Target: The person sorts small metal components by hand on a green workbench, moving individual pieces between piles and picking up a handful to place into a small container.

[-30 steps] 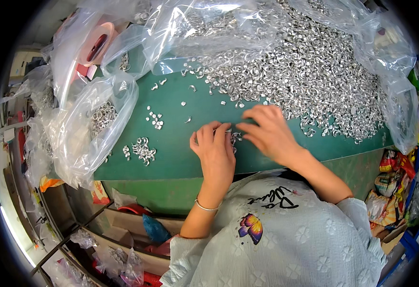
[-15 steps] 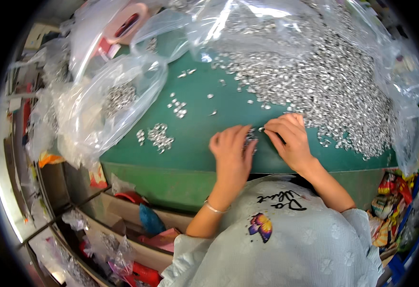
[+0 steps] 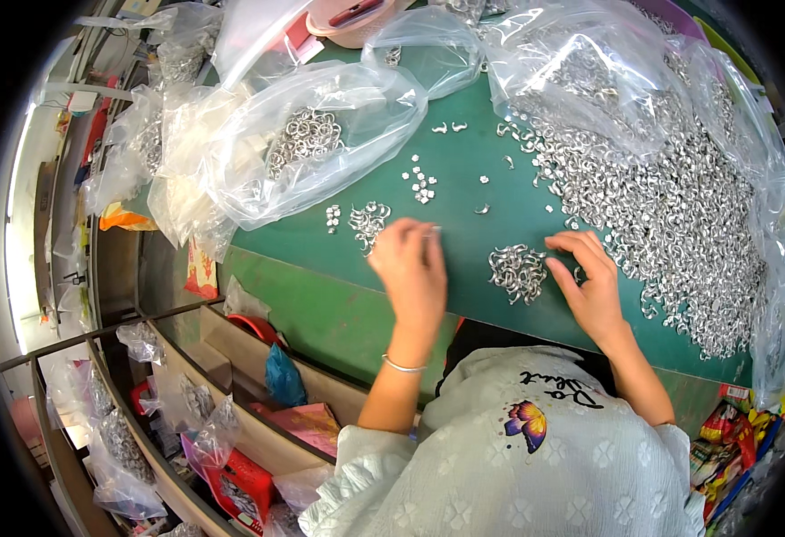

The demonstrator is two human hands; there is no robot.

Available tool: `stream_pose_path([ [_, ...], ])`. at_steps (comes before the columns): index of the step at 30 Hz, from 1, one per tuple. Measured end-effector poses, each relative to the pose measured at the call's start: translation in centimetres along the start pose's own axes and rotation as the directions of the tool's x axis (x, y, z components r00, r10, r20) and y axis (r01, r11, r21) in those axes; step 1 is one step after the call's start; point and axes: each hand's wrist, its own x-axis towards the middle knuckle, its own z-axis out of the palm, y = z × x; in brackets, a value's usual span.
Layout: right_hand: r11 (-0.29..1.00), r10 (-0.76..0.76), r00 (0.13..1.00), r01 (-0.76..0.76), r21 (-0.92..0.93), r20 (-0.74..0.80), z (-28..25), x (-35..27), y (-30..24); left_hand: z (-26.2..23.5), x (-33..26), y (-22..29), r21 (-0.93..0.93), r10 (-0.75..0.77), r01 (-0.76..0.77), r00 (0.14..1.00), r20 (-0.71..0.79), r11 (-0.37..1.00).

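My left hand hovers over the green tabletop, right of a small cluster of curved silver metal pieces. Its fingers are pinched and slightly smeared by motion; a tiny bright silver bit shows at the fingertips. My right hand rests at the right side of a small pile of silver pieces, thumb and fingers apart. A few silver pieces lie under its curled palm. Beyond it spreads a large heap of the same kind of curved silver pieces.
A clear plastic bag at left holds silver rings. Another clear bag covers the heap's far part. Little groups of silver pieces dot the table's middle. A pink basket stands behind; open drawers lie below the front edge.
My left hand has left the small pile and moved left toward the small cluster. My right hand's fingers have parted beside the pile. The whole view has shifted and tilted.
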Motion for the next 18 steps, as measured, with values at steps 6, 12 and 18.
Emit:
stream_pose_path([
  [6,0.999,0.026,0.984,-0.018,-0.048,0.175,-0.9,-0.3,1.0,-0.8,-0.6,-3.1,0.127,-0.07,0.069,0.998,0.008,0.99],
  [12,1.0,-0.011,0.969,0.009,0.009,0.248,-0.7,1.0,0.1,-0.6,2.4,-6.1,0.165,0.032,-0.038,0.999,0.04,0.986],
  [18,0.981,-0.001,0.935,-0.068,0.181,0.355,0.8,1.9,-1.6,-0.9,1.1,-5.0,-0.049,0.028,-0.021,0.989,0.148,0.999],
])
